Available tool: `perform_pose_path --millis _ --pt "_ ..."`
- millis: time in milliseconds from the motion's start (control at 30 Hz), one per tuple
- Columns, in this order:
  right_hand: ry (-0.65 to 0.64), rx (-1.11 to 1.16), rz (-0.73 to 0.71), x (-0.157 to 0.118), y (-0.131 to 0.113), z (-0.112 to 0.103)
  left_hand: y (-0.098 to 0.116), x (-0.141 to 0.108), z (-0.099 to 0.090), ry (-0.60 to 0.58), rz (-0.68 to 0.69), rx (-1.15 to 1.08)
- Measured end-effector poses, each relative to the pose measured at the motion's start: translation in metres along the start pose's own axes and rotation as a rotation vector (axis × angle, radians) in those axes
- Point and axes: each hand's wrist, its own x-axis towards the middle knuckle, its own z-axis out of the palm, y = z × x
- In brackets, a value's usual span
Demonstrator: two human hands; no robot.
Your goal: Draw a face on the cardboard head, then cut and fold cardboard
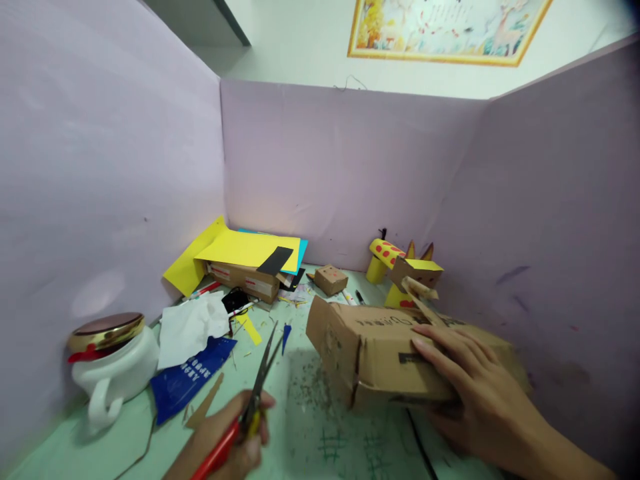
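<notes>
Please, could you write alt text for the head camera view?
A person's left hand holds red-handled scissors, slightly open, while the right hand lies on a cardboard box. Yellow paper and a white cup are toward the left of a pale green table.

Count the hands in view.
2: the left hand, holding the scissors at the lower middle, and the right hand, on the big box at the right. I see no others.

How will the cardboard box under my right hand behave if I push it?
The cardboard box is probably light unless filled, being thin-looking card. Its jutting end flap may bend first. Its flat-sided shape suggests it would slide, not roll.
</notes>
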Motion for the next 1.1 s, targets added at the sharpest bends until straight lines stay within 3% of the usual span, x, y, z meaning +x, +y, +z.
perform_pose_path --millis 100,167,233,400,467,600,700,833,933,1033,1100 --pt "0.02 0.011 0.062 0.01 0.001 -0.008 0.004 0.017 -0.003 0.352 -0.03 0.6" --pt "0.023 0.028 0.108 0.016 0.0 -0.011 0.006 0.024 -0.003 0.477 -0.091 0.93" --pt "0.006 0.044 0.137 0.021 -0.002 -0.011 0.009 0.027 -0.001 0.463 -0.086 0.987" --pt "-0.079 0.067 0.094 0.034 -0.004 -0.011 0.022 0.019 0.005 0.318 0.138 0.793" --pt "-0.115 0.07 0.111 0.043 -0.007 -0.012 0.029 0.02 0.006 0.358 0.087 0.876" --pt "-0.113 0.119 0.306 0.065 -0.013 -0.016 0.033 0.039 0.003 0.455 -0.177 1.207" --pt "-0.1 0.213 0.467 0.083 -0.017 -0.024 0.025 0.057 -0.001 0.447 -0.193 1.293" --pt "-0.091 0.364 0.685 0.103 -0.021 -0.041 0.017 0.072 -0.008 0.4 -0.166 1.331" --pt "-0.104 0.536 0.811 0.113 -0.022 -0.05 0.026 0.071 -0.009 0.379 -0.077 1.326" --pt "-0.124 0.679 0.84 0.117 -0.022 -0.046 0.048 0.061 0.006 0.373 0.171 0.87" --pt "-0.138 0.707 0.809 0.117 -0.022 -0.037 0.063 0.055 0.027 0.219 0.316 0.408"
